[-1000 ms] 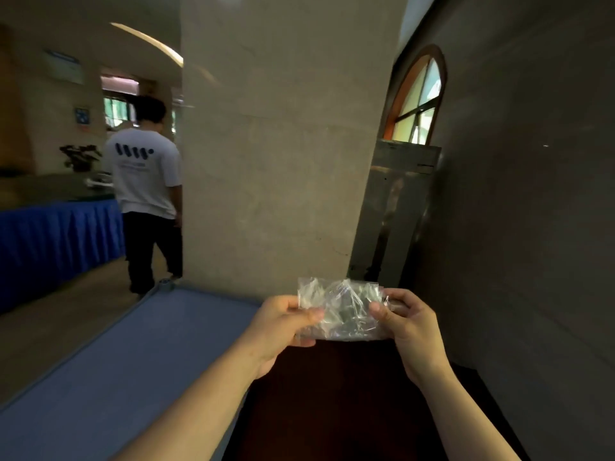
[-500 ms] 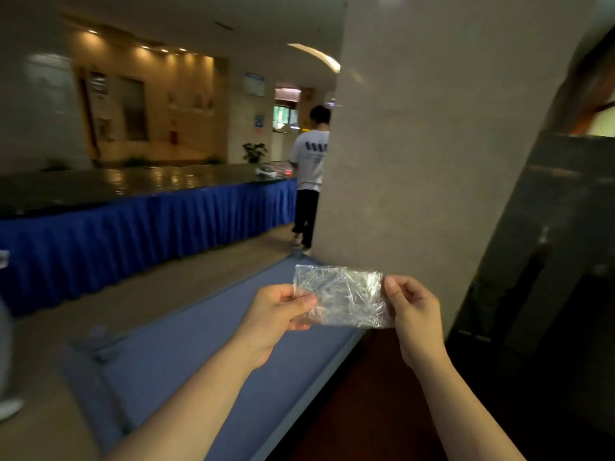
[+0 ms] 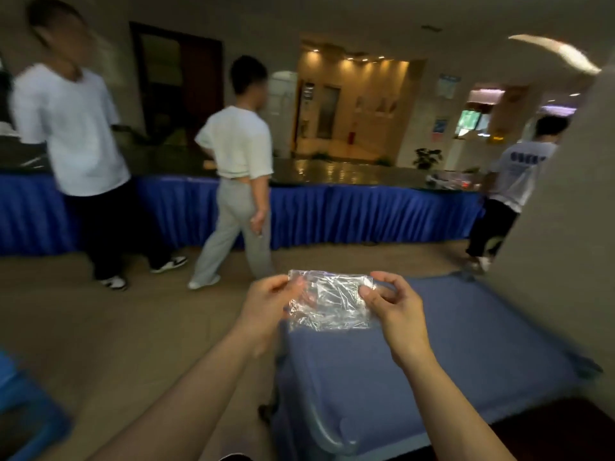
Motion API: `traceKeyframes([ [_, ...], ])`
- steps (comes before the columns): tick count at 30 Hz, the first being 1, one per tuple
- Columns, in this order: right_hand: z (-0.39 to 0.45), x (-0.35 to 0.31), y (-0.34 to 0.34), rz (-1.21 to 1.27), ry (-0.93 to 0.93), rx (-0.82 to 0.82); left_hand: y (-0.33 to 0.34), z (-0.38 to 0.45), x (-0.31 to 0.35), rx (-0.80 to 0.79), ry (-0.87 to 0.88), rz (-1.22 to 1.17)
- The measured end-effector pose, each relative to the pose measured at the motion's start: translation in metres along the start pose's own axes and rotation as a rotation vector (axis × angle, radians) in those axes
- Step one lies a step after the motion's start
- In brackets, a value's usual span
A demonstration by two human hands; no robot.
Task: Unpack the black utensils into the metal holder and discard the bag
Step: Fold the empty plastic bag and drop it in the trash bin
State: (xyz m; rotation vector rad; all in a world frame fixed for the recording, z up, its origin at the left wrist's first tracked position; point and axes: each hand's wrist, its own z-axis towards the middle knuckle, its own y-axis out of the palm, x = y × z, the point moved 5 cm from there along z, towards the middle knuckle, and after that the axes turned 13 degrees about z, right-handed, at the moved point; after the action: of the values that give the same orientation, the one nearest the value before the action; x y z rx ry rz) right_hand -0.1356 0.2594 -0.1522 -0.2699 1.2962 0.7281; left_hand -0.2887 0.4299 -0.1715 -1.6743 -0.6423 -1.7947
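A crumpled clear plastic bag (image 3: 329, 299) is held stretched between my two hands at chest height, in the lower middle of the head view. My left hand (image 3: 268, 302) pinches its left edge between thumb and fingers. My right hand (image 3: 397, 306) pinches its right edge. The bag looks flat and see-through, with nothing dark inside it. No black utensils and no metal holder are in view.
A blue folding cot (image 3: 432, 354) lies low in front of me. A long table with a blue skirt (image 3: 332, 211) crosses the room. Three people stand or walk: one at the left (image 3: 76, 128), one mid-room (image 3: 238, 168), one at the right (image 3: 512, 181). A pale pillar (image 3: 572, 211) rises at right.
The view has swung left, away from the pillar and dark wall, toward the open hall with the blue table and people. Both hands keep the same grip on the bag.
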Motion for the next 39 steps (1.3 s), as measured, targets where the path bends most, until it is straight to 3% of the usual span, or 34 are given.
traceKeyframes([
  [7, -0.007, 0.083, 0.106, 0.062, 0.148, -0.155, -0.109, -0.02, -0.067, 0.19, -0.132, -0.054],
  [15, -0.03, 0.197, 0.162, -0.038, 0.327, -0.204, -0.176, -0.035, -0.173, 0.327, -0.356, -0.033],
  [25, -0.057, 0.303, 0.156, -0.084, 0.509, -0.114, -0.184, -0.036, -0.26, 0.352, -0.534, -0.026],
  [39, -0.103, 0.455, 0.109, -0.35, 0.738, -0.096, -0.154, -0.066, -0.445, 0.38, -0.823, -0.038],
])
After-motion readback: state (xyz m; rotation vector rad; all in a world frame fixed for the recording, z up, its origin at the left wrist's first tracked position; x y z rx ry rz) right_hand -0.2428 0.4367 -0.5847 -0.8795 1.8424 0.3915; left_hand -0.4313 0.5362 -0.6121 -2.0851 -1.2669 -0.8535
